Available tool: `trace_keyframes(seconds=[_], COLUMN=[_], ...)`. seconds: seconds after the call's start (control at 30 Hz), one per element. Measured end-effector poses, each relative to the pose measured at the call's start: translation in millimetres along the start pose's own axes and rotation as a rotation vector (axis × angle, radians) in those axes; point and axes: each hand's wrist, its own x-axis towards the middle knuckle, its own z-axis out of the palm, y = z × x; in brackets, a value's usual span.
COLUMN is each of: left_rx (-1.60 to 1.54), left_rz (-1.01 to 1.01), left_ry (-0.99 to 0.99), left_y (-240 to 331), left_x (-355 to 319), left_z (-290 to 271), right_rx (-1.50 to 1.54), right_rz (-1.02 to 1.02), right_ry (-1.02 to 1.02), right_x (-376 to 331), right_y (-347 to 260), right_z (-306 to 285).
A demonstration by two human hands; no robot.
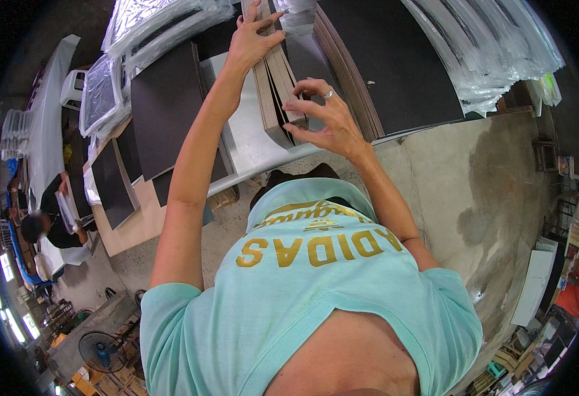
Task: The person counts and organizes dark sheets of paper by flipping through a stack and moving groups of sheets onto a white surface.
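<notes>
Narrow boards [264,92], gathered in one bundle, are between both hands, at the front middle of the pale tabletop [244,135]. They show their light brown edges upward, and their long side goes from the near rim to the far side. One dark gap runs between the strips, so the bundle seems not pressed fully together.

Left hand [253,41] is at the far part of the bundle, with the fingers spread widely over the edges. Right hand [326,119], with a ring [328,95] on one finger, is at the near end. Its fingers are curved and stand apart, and the tips are at the corner of the boards; I cannot tell if they pinch one board or only touch.

To my judgement, these boards are stiff and rather light one by one, but the whole bundle can be quite heavy. The faces may be a little slippery against each other, and the thin corners could chip. It seems best to hold near both ends, pressing from the two sides, so that the strips do not fan out.

On the left lie wide dark panels [165,109], and on the right is a thick stack of dark sheets [402,69]. Packs in clear plastic [484,49] are at the far right. Well apart, at the left, another person [65,214] is present.
</notes>
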Motion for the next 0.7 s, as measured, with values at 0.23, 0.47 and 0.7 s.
trace_keyframes(seconds=[0.23, 0.47, 0.7], left_rx=[-0.019, -0.064, -0.020], left_rz=[-0.036, 0.236, 0.076], left_ry=[0.050, 0.122, 0.044], left_y=[10.4, -14.6, -5.9], left_x=[-3.7, 18.0, 6.3], left_z=[5.1, 14.3, 13.0], right_rx=[-0.015, 0.008, 0.030], right_rz=[-0.077, -0.019, 0.003], right_ry=[-0.044, -0.022, -0.020], right_x=[1.2, 4.8, 4.5], right_y=[8.4, 3.5, 4.6], right_z=[-4.7, -1.5, -2.0])
